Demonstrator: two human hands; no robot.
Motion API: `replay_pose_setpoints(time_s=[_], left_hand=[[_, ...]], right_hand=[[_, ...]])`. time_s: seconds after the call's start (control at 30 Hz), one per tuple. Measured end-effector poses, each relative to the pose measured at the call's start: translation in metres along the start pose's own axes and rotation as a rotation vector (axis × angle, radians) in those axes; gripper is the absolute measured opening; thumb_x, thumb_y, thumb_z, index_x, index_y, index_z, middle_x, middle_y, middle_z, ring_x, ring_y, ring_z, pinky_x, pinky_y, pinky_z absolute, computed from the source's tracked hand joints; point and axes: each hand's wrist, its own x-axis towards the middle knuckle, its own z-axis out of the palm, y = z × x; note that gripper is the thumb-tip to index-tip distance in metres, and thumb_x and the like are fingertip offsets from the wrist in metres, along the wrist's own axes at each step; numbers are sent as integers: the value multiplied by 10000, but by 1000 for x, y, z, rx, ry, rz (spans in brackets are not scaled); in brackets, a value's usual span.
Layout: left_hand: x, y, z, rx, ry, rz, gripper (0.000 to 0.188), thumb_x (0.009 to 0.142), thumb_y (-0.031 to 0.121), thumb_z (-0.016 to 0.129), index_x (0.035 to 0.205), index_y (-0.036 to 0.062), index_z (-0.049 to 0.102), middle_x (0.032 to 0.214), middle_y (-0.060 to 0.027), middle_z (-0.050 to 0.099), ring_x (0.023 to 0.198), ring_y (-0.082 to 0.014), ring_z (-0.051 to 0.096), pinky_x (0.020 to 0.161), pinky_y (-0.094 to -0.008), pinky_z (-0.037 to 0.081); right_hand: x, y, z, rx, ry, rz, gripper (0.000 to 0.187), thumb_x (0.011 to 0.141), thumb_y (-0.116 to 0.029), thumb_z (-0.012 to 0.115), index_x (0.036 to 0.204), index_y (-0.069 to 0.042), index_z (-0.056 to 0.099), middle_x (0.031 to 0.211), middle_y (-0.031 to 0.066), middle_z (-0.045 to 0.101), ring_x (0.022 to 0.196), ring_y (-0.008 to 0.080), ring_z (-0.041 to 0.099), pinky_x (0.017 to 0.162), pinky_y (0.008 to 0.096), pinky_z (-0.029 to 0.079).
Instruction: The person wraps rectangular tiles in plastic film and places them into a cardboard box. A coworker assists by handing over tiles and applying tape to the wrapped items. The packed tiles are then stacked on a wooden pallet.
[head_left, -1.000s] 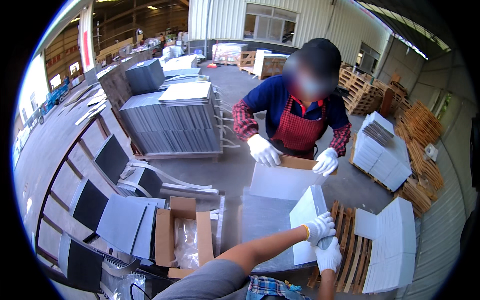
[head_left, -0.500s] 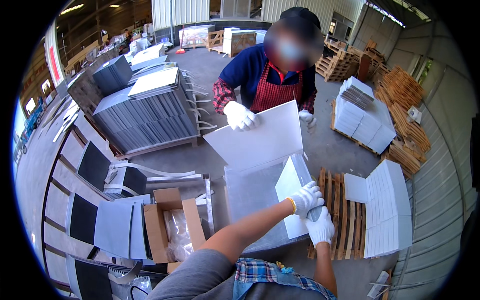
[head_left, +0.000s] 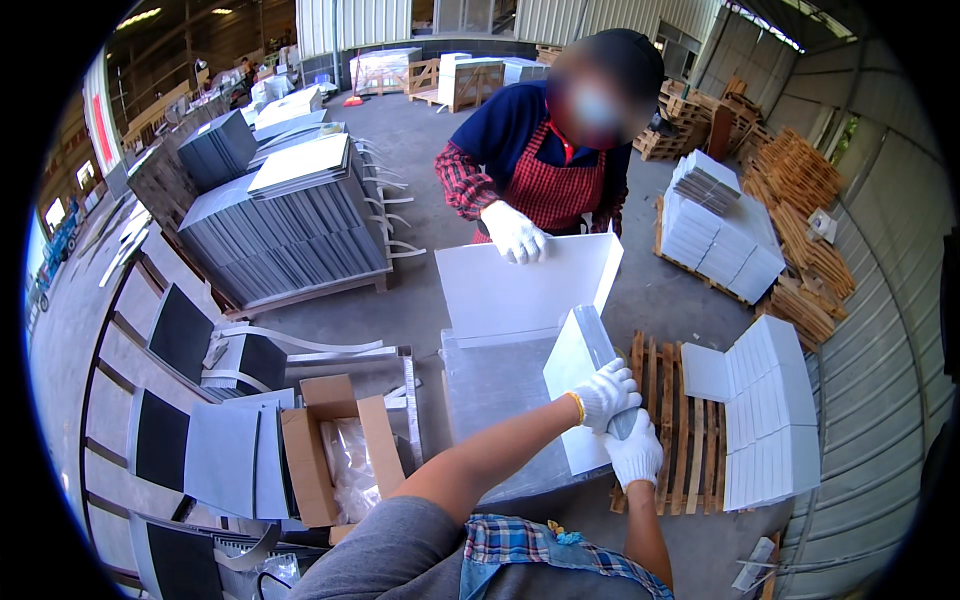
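Note:
A flat white box with a grey narrow side stands tilted on a grey-topped worktable. Both my hands wear white knit gloves and are closed on that narrow side. My left hand lies over its middle; my right hand grips the nearer end. A bit of grey edge shows between them. Across the table a co-worker in a red checked apron holds a white folded panel upright, one gloved hand on its top edge. The co-worker's other hand is hidden.
An open carton with clear plastic bags stands left of the table. On the right, a wooden pallet bears a row of white boxes. Stacked grey panels sit at the far left, more pallets at the far right.
The co-worker's panel has come more upright and shifted right, its right side flap now showing. The co-worker's other hand has gone out of sight. My hands keep their grip; the box looks more raised.

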Motion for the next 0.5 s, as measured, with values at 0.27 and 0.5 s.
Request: replay_pose_setpoints(time_s=[0.27,0.5], left_hand=[[1,0,1,5,1,3,714,500,337,889,1161,207,653,1171,-42,620,1243,-283,523,1163,-440,268],[1,-1,3,4,8,1,727,483,326,891,1160,207,654,1174,-45,622,1254,-287,520,1167,-448,262]], right_hand=[[1,2,0,7,2,-4,875,690,-569,812,1336,-101,452,1201,229,651,1033,425,671,857,514,548],[1,3,2,20,1,-11,868,692,-563,814,1327,-97,450,1193,234,649,1027,435,669,852,524,546]])
